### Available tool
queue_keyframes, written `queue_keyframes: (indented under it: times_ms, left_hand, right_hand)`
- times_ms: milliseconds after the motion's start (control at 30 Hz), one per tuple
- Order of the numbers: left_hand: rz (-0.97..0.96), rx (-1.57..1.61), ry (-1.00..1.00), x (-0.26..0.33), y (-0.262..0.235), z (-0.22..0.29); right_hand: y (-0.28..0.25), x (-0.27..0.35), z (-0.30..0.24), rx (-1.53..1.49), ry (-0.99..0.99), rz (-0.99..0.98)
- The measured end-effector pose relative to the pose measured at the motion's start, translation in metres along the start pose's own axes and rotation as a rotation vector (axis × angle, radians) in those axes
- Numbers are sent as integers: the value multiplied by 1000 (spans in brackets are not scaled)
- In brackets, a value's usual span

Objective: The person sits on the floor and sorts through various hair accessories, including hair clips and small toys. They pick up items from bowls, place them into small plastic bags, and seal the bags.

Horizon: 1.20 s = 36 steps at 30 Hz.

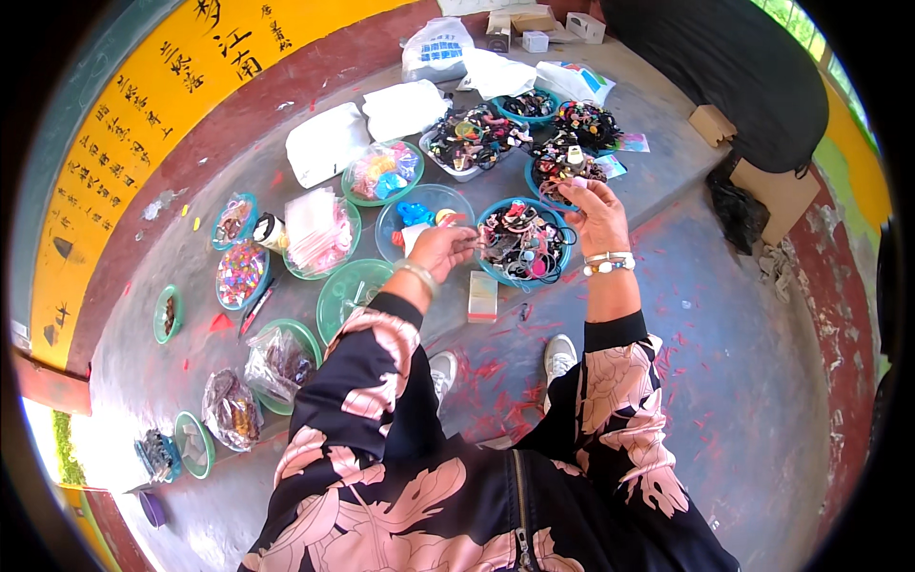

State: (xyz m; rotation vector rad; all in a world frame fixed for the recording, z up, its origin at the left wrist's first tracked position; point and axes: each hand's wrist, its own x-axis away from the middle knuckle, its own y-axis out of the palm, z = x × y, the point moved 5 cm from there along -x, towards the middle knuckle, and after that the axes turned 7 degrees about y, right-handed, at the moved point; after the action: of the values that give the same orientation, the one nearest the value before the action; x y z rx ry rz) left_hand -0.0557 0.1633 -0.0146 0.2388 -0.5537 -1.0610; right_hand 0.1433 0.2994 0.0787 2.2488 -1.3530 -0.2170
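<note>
A blue basin [534, 278] heaped with hair ties [519, 238], mostly black with small coloured charms, stands in front of me. At its left rim is my left hand [443, 250], palm down, with thumb and fingers pinched together. Whatever they hold is too small to make out. My right hand [600, 217] is raised above the basin's right side, its thumb and fingertips closed in a pinch near a second heap of hair ties [558, 162]. What lies between those fingertips cannot be made out either. A bracelet circles each wrist.
Left of the basin stand a clear bowl [383, 205] with blue and orange things, a green basin [329, 305] and a basket of clear plastic bags [316, 229]. A small box [482, 297] sits nearby. White sacks [327, 145] lie behind; a ledge edge [658, 205] runs to the right.
</note>
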Motion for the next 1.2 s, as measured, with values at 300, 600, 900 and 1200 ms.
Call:
queue_keyframes:
  times_ms: [300,600,900,1200]
  left_hand:
    - [-7,-579,29,-142,-67,-62]
    - [-74,-156,-2,-17,15,-2]
    - [-6,-200,145,112,15,31]
    - [264,-801,306,109,-32,11]
  right_hand:
    - [25,7,-7,-299,51,-285]
    - [25,12,8,-380,176,-428]
    - [58,44,45,6,382,-533]
    - [94,87,34,649,103,-581]
